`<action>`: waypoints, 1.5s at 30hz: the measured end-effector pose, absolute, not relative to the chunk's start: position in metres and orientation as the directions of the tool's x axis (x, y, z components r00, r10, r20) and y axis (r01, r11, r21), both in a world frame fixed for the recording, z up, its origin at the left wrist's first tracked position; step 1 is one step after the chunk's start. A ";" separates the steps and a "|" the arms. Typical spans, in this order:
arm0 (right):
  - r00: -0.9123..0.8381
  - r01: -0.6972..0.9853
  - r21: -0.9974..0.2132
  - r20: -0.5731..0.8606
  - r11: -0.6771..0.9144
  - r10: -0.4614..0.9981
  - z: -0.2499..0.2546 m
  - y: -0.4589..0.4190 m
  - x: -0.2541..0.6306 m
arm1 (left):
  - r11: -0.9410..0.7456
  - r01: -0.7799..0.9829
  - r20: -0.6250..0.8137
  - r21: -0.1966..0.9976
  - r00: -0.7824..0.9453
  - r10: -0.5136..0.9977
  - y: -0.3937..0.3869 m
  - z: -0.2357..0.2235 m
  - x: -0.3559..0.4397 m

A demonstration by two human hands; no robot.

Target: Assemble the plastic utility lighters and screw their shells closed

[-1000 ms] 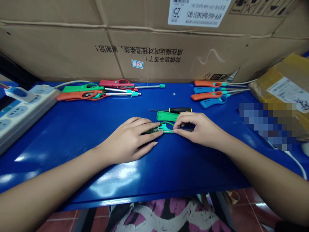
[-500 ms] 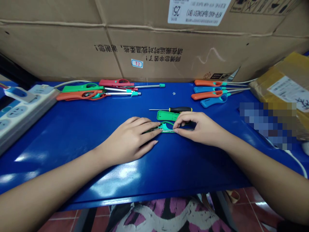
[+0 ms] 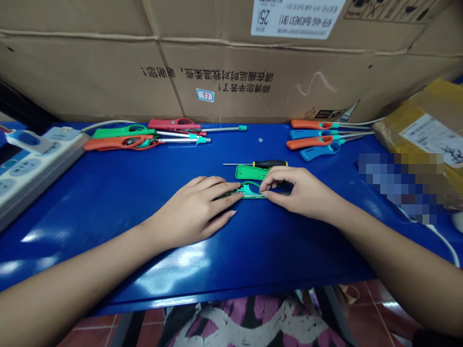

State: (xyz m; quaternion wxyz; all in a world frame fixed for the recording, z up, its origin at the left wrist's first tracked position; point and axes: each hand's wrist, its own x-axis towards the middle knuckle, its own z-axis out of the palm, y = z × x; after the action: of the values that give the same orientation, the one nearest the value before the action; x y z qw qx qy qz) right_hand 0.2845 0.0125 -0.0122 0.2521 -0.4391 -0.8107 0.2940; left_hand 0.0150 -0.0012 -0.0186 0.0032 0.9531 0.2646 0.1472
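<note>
A green gas lighter (image 3: 249, 191) lies on the blue table with its casing opened and its teal trigger showing. My left hand (image 3: 197, 205) reaches over its handle end, index and middle fingertips pressing it down, thumb apart on the near side. That end is mostly covered by the fingers. At the other end, my right hand (image 3: 296, 190) is closed in a pinch, thumb and fingertips at the lighter beside the trigger opening; the exact part between them is hidden. Just behind lies the loose green casing half (image 3: 251, 172), and beyond it a black and yellow screwdriver (image 3: 271, 164).
Several lighters lie at the back left, among them a red one (image 3: 171, 124). More, orange (image 3: 309, 142) and blue (image 3: 320, 152), lie at the back right. A power strip (image 3: 47, 154) stands left, a taped package (image 3: 430, 125) right. A large cardboard box (image 3: 108, 86) walls the back.
Almost nothing differs. Both hands keep their places on the green gas lighter; the right fingertips have shifted very slightly.
</note>
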 end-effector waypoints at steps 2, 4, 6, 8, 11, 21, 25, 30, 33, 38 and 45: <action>-0.457 0.554 -0.709 0.179 0.436 0.871 -0.007 0.013 0.287 | -0.860 0.504 0.276 0.086 0.817 0.506 -0.001 -0.018 0.015; -0.390 0.570 -0.712 0.205 0.410 0.898 0.000 0.013 0.290 | -0.861 0.500 0.277 0.088 0.818 0.504 -0.001 -0.018 0.015; -0.329 0.621 -0.686 0.210 0.378 0.921 0.007 0.013 0.293 | -0.863 0.497 0.276 0.091 0.820 0.501 -0.001 -0.018 0.015; -0.324 0.667 -0.660 0.162 0.347 0.932 0.009 0.011 0.295 | -0.863 0.496 0.276 0.094 0.820 0.501 -0.001 -0.018 0.015; -0.373 0.729 -0.598 0.059 0.332 0.926 0.004 0.008 0.293 | -0.862 0.499 0.282 0.090 0.817 0.502 -0.001 -0.019 0.016; -0.432 0.784 -0.493 0.005 0.378 0.902 -0.008 0.010 0.288 | -0.860 0.503 0.277 0.086 0.817 0.506 -0.001 -0.020 0.016; -0.390 0.788 -0.524 -0.019 0.323 0.921 -0.008 0.010 0.287 | -0.863 0.497 0.285 0.093 0.817 0.501 -0.001 -0.020 0.015; -0.380 0.783 -0.540 -0.025 0.307 0.925 -0.008 0.010 0.287 | -0.874 0.478 0.296 0.084 0.826 0.480 0.000 -0.021 0.015; -0.369 0.783 -0.552 -0.040 0.287 0.929 -0.008 0.010 0.287 | -0.868 0.490 0.292 0.083 0.820 0.491 -0.001 -0.021 0.015; -0.320 0.772 -0.599 -0.074 0.214 0.945 -0.009 0.010 0.286 | -0.867 0.490 0.302 0.090 0.816 0.492 -0.001 -0.021 0.016; -0.318 0.787 -0.577 -0.078 0.217 0.945 -0.007 0.009 0.286 | -0.866 0.492 0.322 0.091 0.808 0.493 0.001 -0.023 0.015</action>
State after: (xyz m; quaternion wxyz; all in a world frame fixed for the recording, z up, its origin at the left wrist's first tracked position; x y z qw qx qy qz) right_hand 0.2856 0.0091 -0.0069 0.1471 -0.5651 -0.7662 0.2682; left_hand 0.0155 0.0010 -0.0228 0.0018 0.9509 0.2589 0.1697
